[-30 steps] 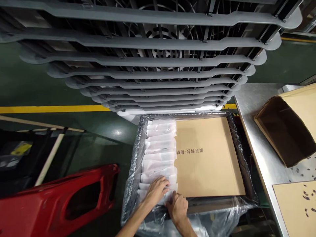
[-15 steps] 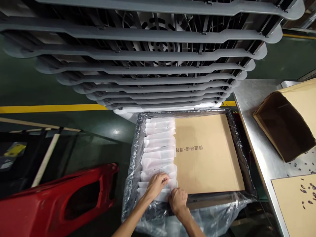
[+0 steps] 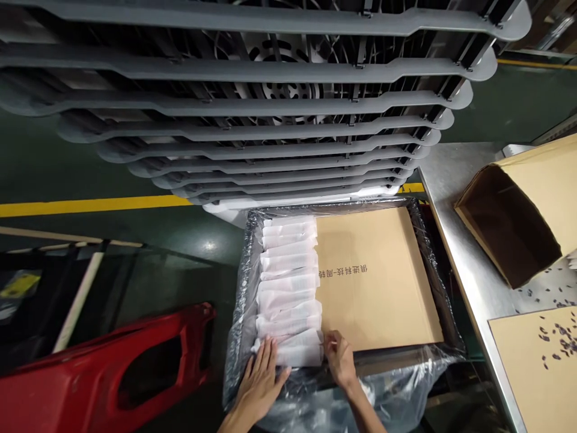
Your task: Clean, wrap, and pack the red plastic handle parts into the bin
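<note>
Two hands at the near white wrapped packet [image 3: 295, 355] in the lined bin [image 3: 243, 288].
Left hand [image 3: 260, 380] lies flat, fingers apart; right hand [image 3: 339, 359] apparently pinches the packet's right end beside the cardboard sheet [image 3: 378, 282].

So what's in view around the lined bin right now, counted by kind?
Hands: 2, left hand, right hand, both at the nearest white wrapped packet
Lined bin: 1
Cardboard sheets: 2, one in the bin, one on the metal table
Open cardboard box: 1
Red plastic part: 1
Total: 7
</note>
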Available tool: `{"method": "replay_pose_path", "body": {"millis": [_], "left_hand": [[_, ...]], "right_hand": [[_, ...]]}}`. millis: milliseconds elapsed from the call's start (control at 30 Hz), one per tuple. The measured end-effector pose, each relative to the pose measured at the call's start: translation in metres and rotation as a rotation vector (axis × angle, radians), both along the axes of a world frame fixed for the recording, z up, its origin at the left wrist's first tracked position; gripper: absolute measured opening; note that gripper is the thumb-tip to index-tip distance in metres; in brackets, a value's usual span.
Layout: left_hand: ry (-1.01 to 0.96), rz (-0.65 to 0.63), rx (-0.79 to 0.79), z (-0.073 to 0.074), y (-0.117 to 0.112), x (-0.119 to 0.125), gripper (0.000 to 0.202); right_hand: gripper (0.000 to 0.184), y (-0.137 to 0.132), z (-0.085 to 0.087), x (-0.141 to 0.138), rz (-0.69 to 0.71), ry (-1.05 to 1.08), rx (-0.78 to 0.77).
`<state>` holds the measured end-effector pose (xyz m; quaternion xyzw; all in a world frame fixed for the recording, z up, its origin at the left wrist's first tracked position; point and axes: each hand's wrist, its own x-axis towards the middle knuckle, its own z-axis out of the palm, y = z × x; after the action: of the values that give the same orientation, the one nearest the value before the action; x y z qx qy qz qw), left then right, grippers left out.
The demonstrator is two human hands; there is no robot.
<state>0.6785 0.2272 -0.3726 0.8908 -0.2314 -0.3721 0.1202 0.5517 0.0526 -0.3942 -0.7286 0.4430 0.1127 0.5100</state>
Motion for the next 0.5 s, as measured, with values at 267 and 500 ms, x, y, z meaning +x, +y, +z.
{"method": "replay_pose_path", "body": {"millis": [267,500], "left_hand": [[-0.413,-0.105,-0.063,0.014,-0.001,0.003,0.064],[-0.788,0.106,-0.027,0.01,0.006,0.033,0.069]], "right_hand": [[0.022,0.025,-0.01,0.023,-0.105,-0.131,-0.028],[0.041,0.015,-0.032,0.054,-0.125,-0.287,-0.04]]}}
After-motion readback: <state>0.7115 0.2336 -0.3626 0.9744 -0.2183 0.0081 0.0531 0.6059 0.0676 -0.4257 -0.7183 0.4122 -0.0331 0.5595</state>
